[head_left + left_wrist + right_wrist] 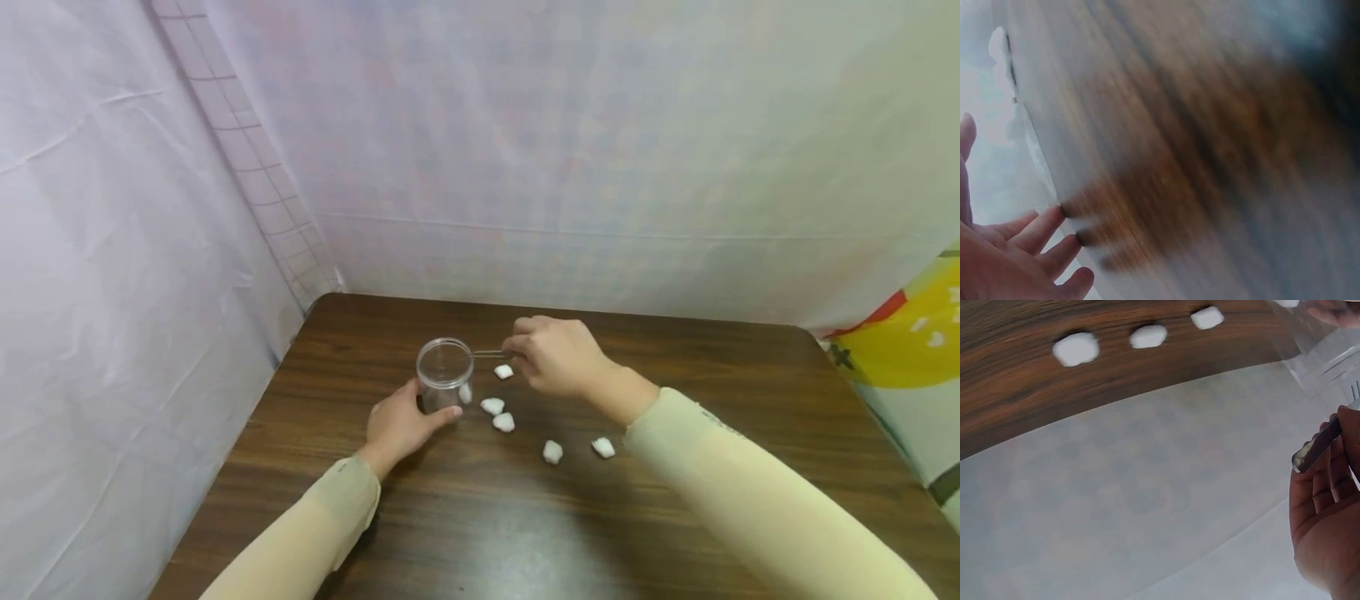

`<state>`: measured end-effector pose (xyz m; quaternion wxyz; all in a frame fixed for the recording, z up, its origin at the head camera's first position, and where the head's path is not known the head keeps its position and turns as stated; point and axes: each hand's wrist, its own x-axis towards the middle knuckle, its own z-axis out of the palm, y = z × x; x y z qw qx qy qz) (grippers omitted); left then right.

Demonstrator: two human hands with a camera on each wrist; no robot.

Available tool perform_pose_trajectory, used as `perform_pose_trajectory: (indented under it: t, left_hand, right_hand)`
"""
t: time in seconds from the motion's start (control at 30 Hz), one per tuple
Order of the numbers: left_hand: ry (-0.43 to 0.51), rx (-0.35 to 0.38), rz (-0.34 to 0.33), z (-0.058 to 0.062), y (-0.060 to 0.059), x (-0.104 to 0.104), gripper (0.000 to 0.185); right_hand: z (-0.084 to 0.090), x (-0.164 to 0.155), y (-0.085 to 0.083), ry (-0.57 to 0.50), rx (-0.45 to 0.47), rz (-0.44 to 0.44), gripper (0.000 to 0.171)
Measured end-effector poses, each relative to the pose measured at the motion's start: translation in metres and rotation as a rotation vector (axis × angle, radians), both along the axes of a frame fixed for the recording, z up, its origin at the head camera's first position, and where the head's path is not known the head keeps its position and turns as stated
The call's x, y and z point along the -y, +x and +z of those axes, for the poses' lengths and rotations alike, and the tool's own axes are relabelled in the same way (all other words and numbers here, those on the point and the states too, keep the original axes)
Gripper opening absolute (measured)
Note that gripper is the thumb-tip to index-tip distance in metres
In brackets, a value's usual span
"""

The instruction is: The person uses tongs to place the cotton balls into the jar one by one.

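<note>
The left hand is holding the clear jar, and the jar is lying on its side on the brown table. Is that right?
Not quite: the clear jar isn't lying on its side. It stands upright, its round rim at the top, as the head view shows. The left hand is indeed holding it on the brown table.

a dark brown wood-grain table (720, 367) with rounded far corners filled the lower part of the head view, a pale patch of light shining near its front. behind it hung a whitish backdrop sheet (570, 150), faintly checked in soft pastel colours, with a long crease low across it. a wrinkled white side sheet (112, 292) hung at the left, and between the two ran a narrow grid-lined strip (247, 158). at the right edge showed a yellow patch (892, 350) with a red border and white marks, a dark star shape (842, 357) beside it
</note>
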<state>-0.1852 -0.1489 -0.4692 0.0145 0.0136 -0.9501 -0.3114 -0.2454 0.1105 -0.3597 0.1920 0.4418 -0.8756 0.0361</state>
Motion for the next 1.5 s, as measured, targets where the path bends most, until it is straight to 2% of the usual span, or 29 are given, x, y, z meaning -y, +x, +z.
perform_pose_trajectory:
  t: [0.2,0.4,0.53,0.7,1.0,1.23,1.5]
  left_hand:
    - [-0.014,-0.005,0.010,0.004,0.004,0.012,0.081]
    - [-0.027,0.012,0.042,0.006,0.012,0.027,0.082]
    - [-0.025,0.027,0.050,0.006,0.015,0.032,0.083]
    - [-0.018,0.040,0.055,0.006,0.017,0.035,0.085]
    - [-0.025,0.040,0.041,0.006,0.018,0.036,0.085]
    - [-0.029,0.056,0.043,0.006,0.018,0.036,0.087]
    - [-0.020,0.050,0.044,0.008,0.018,0.037,0.086]
  right_hand:
    - [-0.007,-0.060,0.019,-0.036,-0.023,-0.020,0.016]
    - [-0.039,-0.121,0.048,-0.018,0.071,-0.072,0.015]
    - [-0.057,-0.142,0.064,0.005,0.116,-0.102,0.016]
    - [-0.068,-0.151,0.072,0.015,0.109,-0.109,0.017]
    - [-0.073,-0.150,0.077,-0.003,0.073,-0.080,0.018]
    - [-0.078,-0.147,0.076,0.020,0.112,-0.096,0.019]
    - [-0.080,-0.145,0.073,0.026,0.099,-0.108,0.017]
